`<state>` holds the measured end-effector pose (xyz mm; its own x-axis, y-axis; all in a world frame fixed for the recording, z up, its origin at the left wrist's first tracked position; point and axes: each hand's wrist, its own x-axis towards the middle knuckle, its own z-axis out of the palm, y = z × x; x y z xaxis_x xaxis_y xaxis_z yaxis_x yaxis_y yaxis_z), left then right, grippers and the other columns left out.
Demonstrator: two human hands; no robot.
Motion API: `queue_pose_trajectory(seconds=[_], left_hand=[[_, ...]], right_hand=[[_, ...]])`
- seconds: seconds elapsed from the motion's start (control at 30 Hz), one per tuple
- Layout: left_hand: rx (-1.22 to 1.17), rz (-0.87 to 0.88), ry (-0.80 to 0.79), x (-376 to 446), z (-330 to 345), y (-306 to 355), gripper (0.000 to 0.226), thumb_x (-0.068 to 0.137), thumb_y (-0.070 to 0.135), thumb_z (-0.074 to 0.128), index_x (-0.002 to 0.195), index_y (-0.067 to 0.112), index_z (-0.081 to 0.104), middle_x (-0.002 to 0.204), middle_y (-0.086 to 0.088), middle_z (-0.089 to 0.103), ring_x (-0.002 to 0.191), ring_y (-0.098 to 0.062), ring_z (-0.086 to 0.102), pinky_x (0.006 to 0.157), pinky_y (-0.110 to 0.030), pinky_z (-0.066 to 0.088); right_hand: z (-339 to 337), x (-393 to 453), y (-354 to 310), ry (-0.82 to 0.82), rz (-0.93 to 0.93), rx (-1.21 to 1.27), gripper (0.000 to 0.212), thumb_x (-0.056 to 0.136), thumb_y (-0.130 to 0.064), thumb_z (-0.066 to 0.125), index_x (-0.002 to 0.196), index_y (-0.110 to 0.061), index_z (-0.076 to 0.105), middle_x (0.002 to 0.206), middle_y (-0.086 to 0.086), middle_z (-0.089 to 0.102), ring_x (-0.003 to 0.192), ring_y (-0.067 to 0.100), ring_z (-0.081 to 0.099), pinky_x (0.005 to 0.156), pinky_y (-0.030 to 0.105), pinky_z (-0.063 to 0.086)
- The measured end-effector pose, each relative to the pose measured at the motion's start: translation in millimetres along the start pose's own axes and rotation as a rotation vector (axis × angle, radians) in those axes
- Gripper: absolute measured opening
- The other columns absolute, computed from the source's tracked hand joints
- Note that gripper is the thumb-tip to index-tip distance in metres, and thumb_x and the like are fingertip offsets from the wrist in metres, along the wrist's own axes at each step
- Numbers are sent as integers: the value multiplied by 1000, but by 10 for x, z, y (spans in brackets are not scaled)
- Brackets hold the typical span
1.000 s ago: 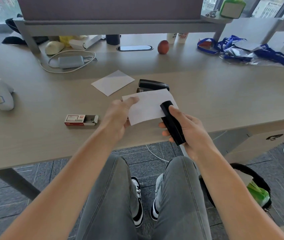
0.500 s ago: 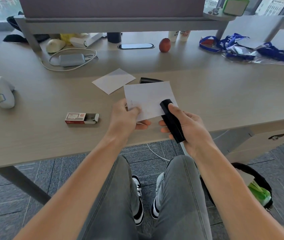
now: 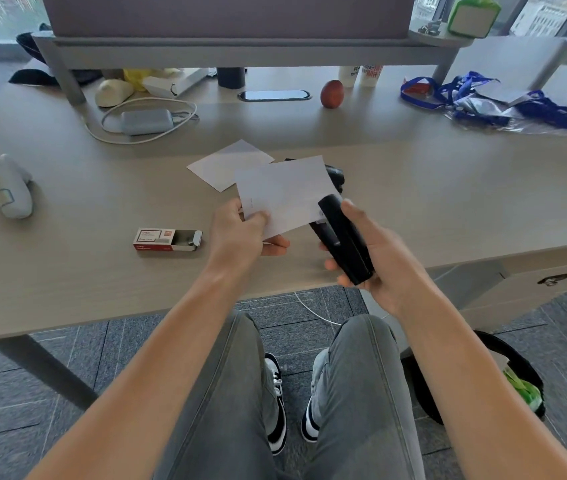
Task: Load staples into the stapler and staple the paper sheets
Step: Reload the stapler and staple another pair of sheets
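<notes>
Right hand (image 3: 375,258) wrapped around stapler (image 3: 342,239), left hand (image 3: 240,230) pinching paper sheets (image 3: 285,194), corner seemingly in its mouth

No text is legible. The staple box (image 3: 167,240) on the desk (image 3: 67,271) carries a red-and-white label with unreadable print. Red characters on the white cup (image 3: 370,75) are likewise unreadable.

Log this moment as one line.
left hand: holds white paper sheets | right hand: grips black stapler at sheets' right edge | above desk
</notes>
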<state>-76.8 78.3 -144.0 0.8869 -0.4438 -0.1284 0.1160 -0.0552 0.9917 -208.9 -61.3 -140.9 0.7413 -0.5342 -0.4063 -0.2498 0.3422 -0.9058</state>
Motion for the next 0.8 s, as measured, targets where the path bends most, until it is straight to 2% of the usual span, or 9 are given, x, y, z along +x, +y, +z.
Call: queue_pose_trajectory(seconds=[0.07,0.13,0.23,0.3,0.37,0.47,0.57,0.67,0.8], left_hand=[[-10,-2,48,39,-52,3,21,98,-1,44,113,4,59,88,-18,71,59,-26,71,55,-35,61],[-34,-6,84,83,-107,7,26,97,-2,41,116,5,57,93,-20,70,58,-23,71,55,-32,60],[-100,-17,127,149,-189,16,30,97,-3,41,121,2,58,96,-19,69,59,-21,69,55,-30,60],[-153,-29,137,172,-230,27,28,97,-3,43,118,0,60,95,-18,69,59,-20,69,53,-27,58],[-196,-40,129,180,-263,40,23,97,-2,46,111,1,64,92,-15,70,58,-19,69,52,-25,56],[-244,-64,106,176,-286,54,17,97,-1,51,100,4,67,83,-11,70,55,-18,68,50,-23,55],[-231,-77,79,166,-303,71,14,96,0,54,97,4,67,74,-10,68,52,-18,65,47,-24,54],[-185,-75,49,156,-321,74,14,95,2,56,90,6,68,64,-6,66,50,-18,63,46,-27,54],[-148,-93,32,123,-286,88,13,93,3,59,87,9,70,72,-4,70,49,-19,62,46,-29,54]], right_hand=[[-27,21,-3,19,-41,-96,43,83,-40,81,106,-4,75,84,11,71,63,16,68,45,27,50],[-51,71,8,77,-99,-292,27,82,-29,81,100,-10,78,79,7,67,61,12,65,50,27,53],[-42,153,16,234,-235,-697,16,78,-38,74,77,-22,76,60,-5,56,57,14,52,55,26,42],[-6,207,4,291,-330,-832,15,77,-41,70,70,-28,70,61,-9,54,58,15,51,54,26,35],[27,287,-21,300,-383,-887,8,79,-43,67,83,-37,72,80,-7,57,69,13,55,58,26,36],[31,464,-19,292,-432,-1009,21,86,-32,69,106,-27,75,92,-5,57,78,19,54,61,29,34],[10,564,-32,250,-486,-1037,40,87,-23,70,126,-24,67,106,-4,63,95,20,56,75,28,34],[-30,562,-34,283,-616,-961,62,81,-26,75,140,-26,55,125,-4,64,110,16,61,87,29,43],[-104,352,-51,295,-952,-770,59,85,-15,80,139,-24,59,131,-5,58,95,8,64,82,19,49]])
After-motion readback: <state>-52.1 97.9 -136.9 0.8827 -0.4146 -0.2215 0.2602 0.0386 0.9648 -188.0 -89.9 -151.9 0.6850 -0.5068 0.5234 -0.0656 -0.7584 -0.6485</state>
